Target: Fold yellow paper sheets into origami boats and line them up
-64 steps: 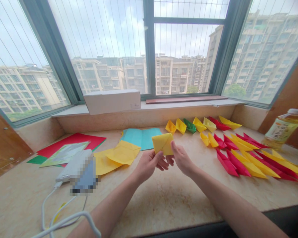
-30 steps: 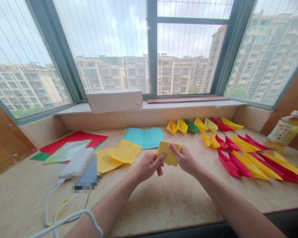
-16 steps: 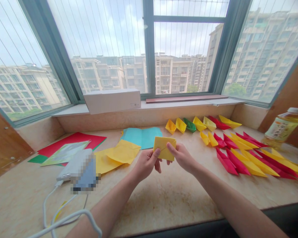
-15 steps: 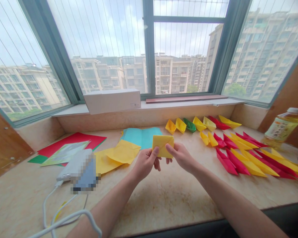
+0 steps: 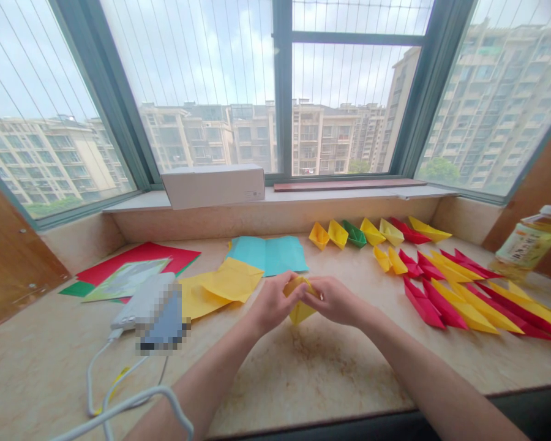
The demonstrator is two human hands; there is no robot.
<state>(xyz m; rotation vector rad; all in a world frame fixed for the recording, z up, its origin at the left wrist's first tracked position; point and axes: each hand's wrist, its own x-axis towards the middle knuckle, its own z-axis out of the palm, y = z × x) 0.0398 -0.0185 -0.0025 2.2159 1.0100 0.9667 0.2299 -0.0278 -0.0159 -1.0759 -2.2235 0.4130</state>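
A small piece of folded yellow paper (image 5: 302, 312) is held between my two hands, above the middle of the counter. My left hand (image 5: 275, 301) grips its left side and my right hand (image 5: 335, 299) its right side, with the fingers closed and the thumbs close together near the top. A pointed lower part of the paper shows beneath the fingers; the rest is hidden by them. Behind my hands lies a creased light-blue sheet (image 5: 282, 254). Loose yellow sheets (image 5: 232, 282) lie to the left of my left hand.
Several folded paper boats (image 5: 371, 231) stand in rows at the right, beside a drink bottle (image 5: 530, 242). Red paper (image 5: 138, 254), a white power bank (image 5: 142, 300) and a phone (image 5: 165, 324) with a white cable (image 5: 133, 395) lie left. A white box (image 5: 213, 185) rests on the sill.
The folded yellow paper was a flat square facing me; now it is turned, with a point downward. My hands have moved closer together and closed further around it.
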